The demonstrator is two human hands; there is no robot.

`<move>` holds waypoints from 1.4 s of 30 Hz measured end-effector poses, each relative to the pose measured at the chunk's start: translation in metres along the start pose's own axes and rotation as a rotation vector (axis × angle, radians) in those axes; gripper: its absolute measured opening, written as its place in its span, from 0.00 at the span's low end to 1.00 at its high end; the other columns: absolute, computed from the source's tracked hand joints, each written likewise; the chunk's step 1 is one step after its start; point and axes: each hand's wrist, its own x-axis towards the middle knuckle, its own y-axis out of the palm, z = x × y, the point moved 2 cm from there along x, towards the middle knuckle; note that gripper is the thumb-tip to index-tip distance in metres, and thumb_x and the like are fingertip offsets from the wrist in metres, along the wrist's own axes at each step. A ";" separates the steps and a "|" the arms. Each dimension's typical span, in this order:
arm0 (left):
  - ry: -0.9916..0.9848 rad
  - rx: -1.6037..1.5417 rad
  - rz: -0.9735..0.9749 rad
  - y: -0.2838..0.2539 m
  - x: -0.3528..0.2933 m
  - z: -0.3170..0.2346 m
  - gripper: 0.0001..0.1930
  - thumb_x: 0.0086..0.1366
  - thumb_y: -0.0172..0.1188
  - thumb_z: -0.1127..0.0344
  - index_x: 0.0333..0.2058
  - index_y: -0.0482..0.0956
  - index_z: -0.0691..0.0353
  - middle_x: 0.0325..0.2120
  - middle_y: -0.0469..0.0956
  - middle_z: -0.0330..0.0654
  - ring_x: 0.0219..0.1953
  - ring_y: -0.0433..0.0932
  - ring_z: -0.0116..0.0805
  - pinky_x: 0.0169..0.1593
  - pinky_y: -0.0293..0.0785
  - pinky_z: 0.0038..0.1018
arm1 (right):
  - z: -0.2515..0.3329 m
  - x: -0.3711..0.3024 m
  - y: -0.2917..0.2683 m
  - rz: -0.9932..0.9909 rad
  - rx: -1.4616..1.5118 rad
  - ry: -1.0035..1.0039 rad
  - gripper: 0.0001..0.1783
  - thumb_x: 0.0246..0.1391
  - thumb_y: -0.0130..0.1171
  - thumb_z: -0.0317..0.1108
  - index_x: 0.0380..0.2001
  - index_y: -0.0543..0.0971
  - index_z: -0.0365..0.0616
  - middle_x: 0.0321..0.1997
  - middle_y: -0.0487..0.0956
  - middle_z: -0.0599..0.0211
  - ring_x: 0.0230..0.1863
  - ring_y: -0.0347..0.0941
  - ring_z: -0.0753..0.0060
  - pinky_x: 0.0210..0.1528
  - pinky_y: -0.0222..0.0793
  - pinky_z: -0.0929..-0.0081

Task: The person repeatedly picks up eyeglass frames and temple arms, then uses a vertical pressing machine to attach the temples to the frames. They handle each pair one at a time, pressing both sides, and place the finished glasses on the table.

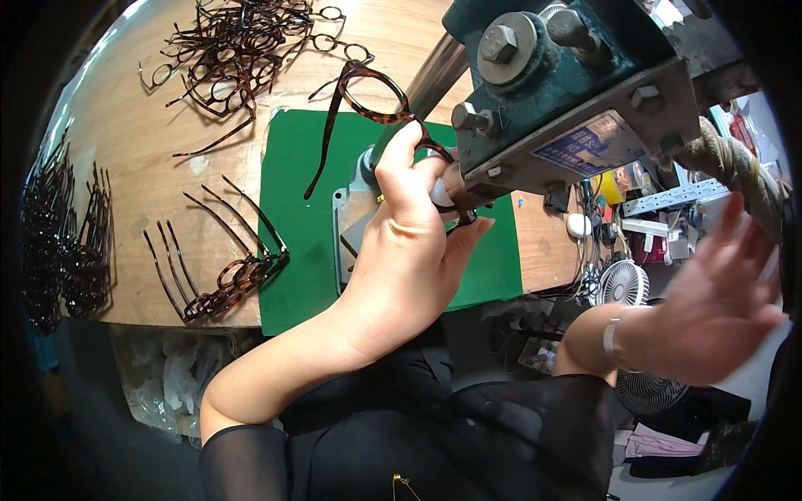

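Observation:
My left hand (pixel 401 242) is closed on a brown tortoiseshell eyeglass frame (pixel 327 134), fingers and thumb around its lower part. One round rim and a long temple stick out past my fingers to the upper left. The frame's other end sits under the head of a green metal hand press (pixel 576 83), where the press and my fingers partly hide it. My right hand (pixel 710 292) is raised at the right, blurred, its fingers stretched out and holding nothing. It is nearest to the press's cloth-wrapped lever handle (pixel 735 163).
Under the press lies a green mat (pixel 292 242) on a wooden table (pixel 150 117). Several folded eyeglass frames (pixel 238 280) lie at its left edge. A tangled pile of frames (pixel 234 58) is at the back, with dark stacked frames (pixel 63 242) far left. A small white fan (pixel 624 284) stands right.

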 end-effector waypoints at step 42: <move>-0.742 -0.540 0.188 -0.026 -0.072 -0.004 0.18 0.62 0.42 0.76 0.51 0.56 0.66 0.33 0.74 0.51 0.20 0.73 0.26 0.29 0.73 0.20 | -0.183 -0.225 -0.054 0.280 -0.994 0.713 0.04 0.43 0.59 0.31 0.22 0.76 0.43 0.23 0.71 0.67 0.28 0.64 0.67 0.33 0.60 0.73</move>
